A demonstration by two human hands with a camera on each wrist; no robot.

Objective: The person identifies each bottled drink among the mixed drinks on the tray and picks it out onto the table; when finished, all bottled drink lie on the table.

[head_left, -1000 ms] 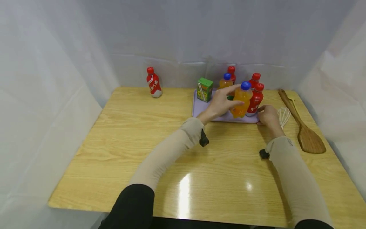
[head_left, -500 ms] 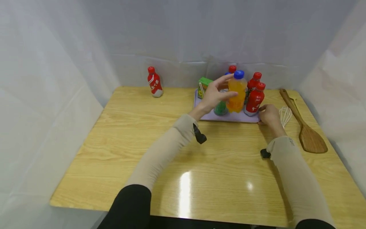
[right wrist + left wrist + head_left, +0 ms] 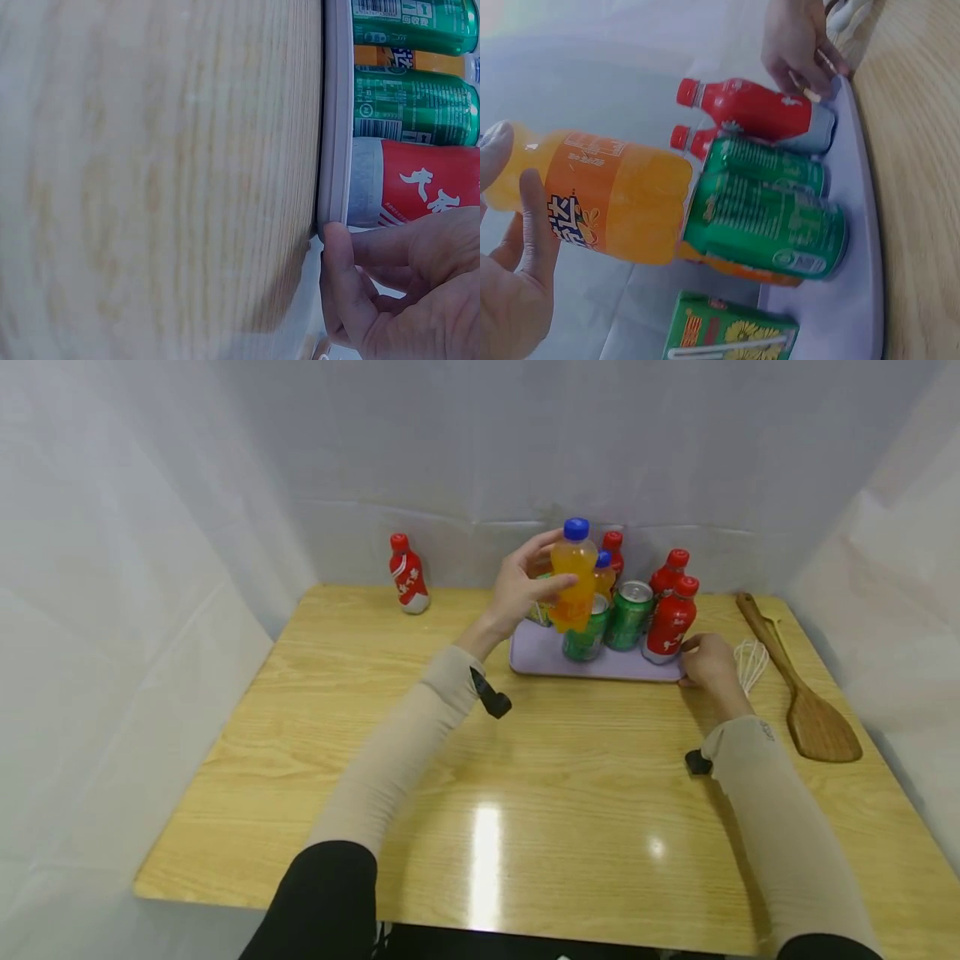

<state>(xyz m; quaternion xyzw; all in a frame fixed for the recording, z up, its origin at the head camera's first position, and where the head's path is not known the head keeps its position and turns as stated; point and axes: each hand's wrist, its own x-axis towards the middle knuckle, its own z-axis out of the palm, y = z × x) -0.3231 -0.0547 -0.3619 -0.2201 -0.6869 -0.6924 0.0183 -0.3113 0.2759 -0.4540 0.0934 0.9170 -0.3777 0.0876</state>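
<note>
My left hand [image 3: 516, 589] grips an orange soda bottle [image 3: 573, 581] with a blue cap, raised above the left part of a lilac tray [image 3: 543, 656]. At the tray's front right corner, my right hand [image 3: 711, 664] pinches the rim, as the right wrist view shows. Two green cans [image 3: 630, 617] stand on the tray beside several red bottles [image 3: 670, 622]. Behind the cans is a second orange soda bottle [image 3: 604, 578], partly hidden. A green drink carton [image 3: 731, 330] with a straw stands on the tray's left, mostly covered by my left hand in the head view.
Another red bottle [image 3: 408, 577] stands alone at the table's back left. Right of the tray lie a whisk [image 3: 750, 664] and a wooden spatula [image 3: 821, 722]. White sheeting [image 3: 420, 460] hangs behind the wooden table [image 3: 360, 735].
My left hand has carried the orange soda bottle leftward and up, away from the red bottles, uncovering the green cans. My right hand has stayed at the tray corner.
</note>
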